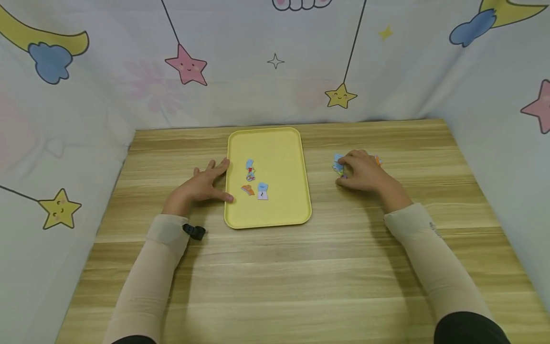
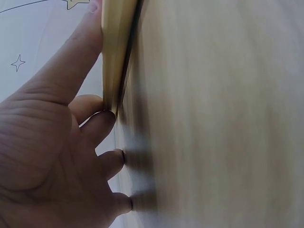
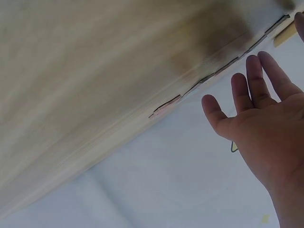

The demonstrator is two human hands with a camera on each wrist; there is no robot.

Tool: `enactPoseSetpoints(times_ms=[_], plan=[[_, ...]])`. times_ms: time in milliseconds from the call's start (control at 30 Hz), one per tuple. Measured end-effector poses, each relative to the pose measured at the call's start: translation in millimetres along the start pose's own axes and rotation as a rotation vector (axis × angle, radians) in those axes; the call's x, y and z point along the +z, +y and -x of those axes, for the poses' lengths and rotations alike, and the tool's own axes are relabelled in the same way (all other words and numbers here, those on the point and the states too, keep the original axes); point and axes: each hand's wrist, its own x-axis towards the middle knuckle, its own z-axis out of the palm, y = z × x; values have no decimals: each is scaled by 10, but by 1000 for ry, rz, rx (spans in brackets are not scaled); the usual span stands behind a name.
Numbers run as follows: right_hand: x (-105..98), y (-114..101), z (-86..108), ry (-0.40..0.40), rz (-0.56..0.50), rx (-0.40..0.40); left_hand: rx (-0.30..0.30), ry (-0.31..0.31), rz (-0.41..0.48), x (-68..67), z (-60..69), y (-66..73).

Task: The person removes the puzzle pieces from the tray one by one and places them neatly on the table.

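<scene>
Pale cloth (image 1: 249,95) printed with stars hangs behind a wood-grain table (image 1: 275,277). On it, a yellow tray (image 1: 281,157) has its long axis running away from the person; the narrow illustrated strip (image 1: 250,170) inside points likewise. Left hand (image 1: 204,185), fingers spread, touches the tray's left rim; right hand (image 1: 363,172), thumb and fingers parted, is at loose pieces (image 1: 337,158) to the tray's right.

Head view high, facing forward and down, wrist views close, tilted, low along the shared table (image 1: 275,277)
</scene>
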Motion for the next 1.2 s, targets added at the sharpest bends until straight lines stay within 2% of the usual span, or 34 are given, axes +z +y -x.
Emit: enactPoseSetpoints(times_ms=[267, 700, 1000, 1200], plan=[[25, -22, -23, 26, -69, -50, 4, 5, -16, 0, 0, 17], [49, -163, -114, 47, -192, -68, 2, 5, -20, 3, -5, 3], [98, -402, -240, 51, -317, -56, 4, 7, -5, -7, -22, -18], [171, -584, -343, 43, -319, -89, 18, 4, 3, -1, -26, -22]])
